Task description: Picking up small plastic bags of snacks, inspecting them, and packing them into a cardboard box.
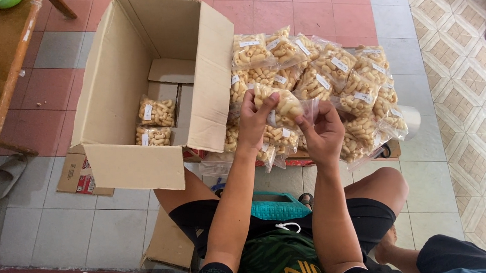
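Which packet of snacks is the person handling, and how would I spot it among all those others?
Start at the big open cardboard box, then look right to the heap of clear snack packets piled beside it. In front of that heap, the left hand and right hand hold one packet between them. It alone is lifted off the pile, gripped from both sides.
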